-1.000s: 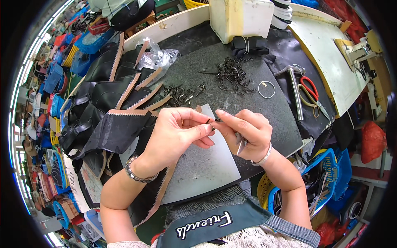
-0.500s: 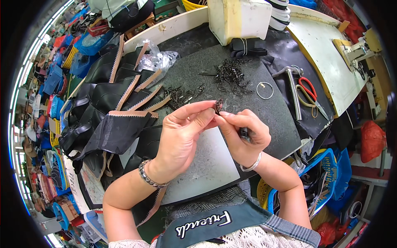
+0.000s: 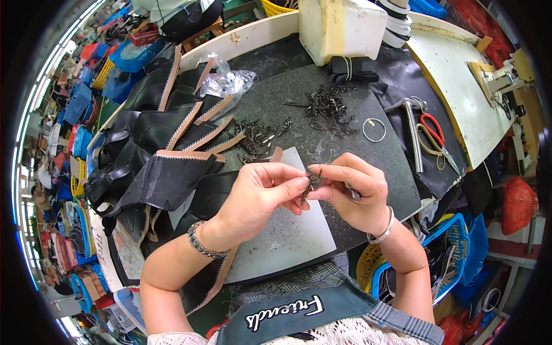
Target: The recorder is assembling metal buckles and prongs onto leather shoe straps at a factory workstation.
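Note:
Over a pale board (image 3: 282,247), my left hand (image 3: 253,198) and my right hand (image 3: 359,192) meet with thumbs and fingertips pinched. Between them is a small dark strap-like piece (image 3: 312,183), too small to make out fully. Something shiny sits partly hidden in the curl of my right hand. Beyond the hands lies a tangled pile of thin black strap pieces (image 3: 330,109). A smaller heap of similar pieces (image 3: 259,138) is to its left. Black leather shoe uppers (image 3: 167,184) with tan zigzag-cut edges are stacked at the left.
A hammer (image 3: 415,135) and red-handled scissors (image 3: 432,131) lie at the right, beside a metal ring (image 3: 374,130). A clear plastic bag (image 3: 230,83), a banded black bundle (image 3: 352,70) and a white block (image 3: 342,31) stand farther back. Blue baskets (image 3: 454,247) are at lower right.
Both hands have come down toward me and slightly right, still pinching the small piece. My right fingers have shifted higher around it. The whole view has moved a little.

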`<action>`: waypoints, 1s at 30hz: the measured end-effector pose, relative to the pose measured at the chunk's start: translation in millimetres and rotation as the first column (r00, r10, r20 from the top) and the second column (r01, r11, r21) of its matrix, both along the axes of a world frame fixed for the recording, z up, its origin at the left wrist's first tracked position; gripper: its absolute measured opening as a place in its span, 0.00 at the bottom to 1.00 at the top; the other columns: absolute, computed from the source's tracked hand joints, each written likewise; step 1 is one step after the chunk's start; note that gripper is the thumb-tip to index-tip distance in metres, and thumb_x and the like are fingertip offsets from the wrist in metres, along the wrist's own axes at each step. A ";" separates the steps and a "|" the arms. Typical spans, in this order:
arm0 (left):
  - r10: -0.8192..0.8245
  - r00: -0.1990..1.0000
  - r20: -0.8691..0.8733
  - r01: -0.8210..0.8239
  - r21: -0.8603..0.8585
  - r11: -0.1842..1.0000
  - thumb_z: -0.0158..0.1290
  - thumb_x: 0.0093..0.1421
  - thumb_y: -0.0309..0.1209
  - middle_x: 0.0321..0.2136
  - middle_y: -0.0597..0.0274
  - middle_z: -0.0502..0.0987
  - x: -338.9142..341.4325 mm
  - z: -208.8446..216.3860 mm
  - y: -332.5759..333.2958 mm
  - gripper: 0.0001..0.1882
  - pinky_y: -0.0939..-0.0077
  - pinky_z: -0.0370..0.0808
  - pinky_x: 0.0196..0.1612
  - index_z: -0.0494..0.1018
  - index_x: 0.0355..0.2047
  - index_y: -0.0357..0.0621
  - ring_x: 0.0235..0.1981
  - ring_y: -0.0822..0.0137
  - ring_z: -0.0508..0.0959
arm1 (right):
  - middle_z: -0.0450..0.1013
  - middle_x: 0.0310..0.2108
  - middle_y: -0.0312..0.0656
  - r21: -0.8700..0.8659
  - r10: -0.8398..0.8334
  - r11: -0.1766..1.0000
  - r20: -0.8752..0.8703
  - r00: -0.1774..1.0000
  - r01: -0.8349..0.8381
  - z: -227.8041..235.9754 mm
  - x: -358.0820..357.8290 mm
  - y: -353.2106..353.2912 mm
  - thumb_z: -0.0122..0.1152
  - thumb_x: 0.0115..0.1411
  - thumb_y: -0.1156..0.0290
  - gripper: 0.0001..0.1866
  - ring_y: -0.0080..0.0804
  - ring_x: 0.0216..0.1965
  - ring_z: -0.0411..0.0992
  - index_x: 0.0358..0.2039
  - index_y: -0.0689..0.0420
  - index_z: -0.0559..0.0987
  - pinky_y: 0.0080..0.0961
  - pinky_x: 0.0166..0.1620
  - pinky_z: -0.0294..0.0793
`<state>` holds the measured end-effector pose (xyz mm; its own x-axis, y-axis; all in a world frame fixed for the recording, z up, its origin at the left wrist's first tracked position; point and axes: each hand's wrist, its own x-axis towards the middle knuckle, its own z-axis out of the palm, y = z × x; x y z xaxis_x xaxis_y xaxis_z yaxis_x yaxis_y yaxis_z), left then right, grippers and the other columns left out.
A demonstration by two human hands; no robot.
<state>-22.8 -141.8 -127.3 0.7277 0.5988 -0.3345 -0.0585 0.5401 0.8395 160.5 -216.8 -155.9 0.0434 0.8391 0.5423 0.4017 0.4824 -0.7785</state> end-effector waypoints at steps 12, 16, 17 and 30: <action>-0.039 0.997 -0.065 0.032 -0.117 0.993 0.55 0.60 0.30 0.27 0.59 0.78 -0.8 -7.6 -0.2 0.10 0.79 0.78 0.30 0.76 0.36 0.33 0.26 0.71 0.79 | 0.71 0.22 0.36 0.039 -0.023 0.999 0.109 0.994 0.019 -8.2 2.0 1.8 0.73 0.43 0.76 0.21 0.20 0.19 0.70 0.41 0.60 0.80 0.16 0.21 0.67; -0.028 0.996 -0.084 0.022 -0.069 0.997 0.54 0.60 0.29 0.26 0.59 0.78 7.3 -8.0 6.1 0.10 0.79 0.78 0.30 0.76 0.35 0.32 0.25 0.70 0.79 | 0.73 0.22 0.39 0.125 -0.003 0.992 0.188 0.982 -0.021 -8.6 8.2 15.3 0.71 0.45 0.76 0.16 0.25 0.19 0.72 0.37 0.60 0.81 0.19 0.20 0.69; -0.018 0.996 -0.087 0.013 -0.055 0.998 0.54 0.61 0.29 0.26 0.59 0.78 10.1 -8.4 8.6 0.10 0.79 0.77 0.30 0.76 0.35 0.32 0.24 0.70 0.79 | 0.74 0.22 0.40 0.146 0.003 0.989 0.177 0.984 -0.029 -8.9 8.9 18.4 0.70 0.46 0.77 0.13 0.26 0.19 0.72 0.35 0.60 0.81 0.20 0.20 0.69; 0.428 0.766 -0.480 0.443 0.876 0.191 0.63 0.47 0.30 0.24 0.46 0.76 50.5 -69.3 108.6 0.14 0.65 0.74 0.31 0.74 0.27 0.31 0.25 0.50 0.77 | 0.73 0.21 0.40 -0.014 -0.505 0.858 0.149 0.850 0.513 -41.4 45.6 78.4 0.68 0.51 0.76 0.11 0.22 0.19 0.69 0.36 0.62 0.81 0.18 0.23 0.66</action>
<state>27.7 -33.2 -196.6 0.6662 0.7213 0.1897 0.5861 -0.6636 0.4649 206.1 -138.4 -197.3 0.4017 0.7462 0.5309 0.6826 0.1425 -0.7168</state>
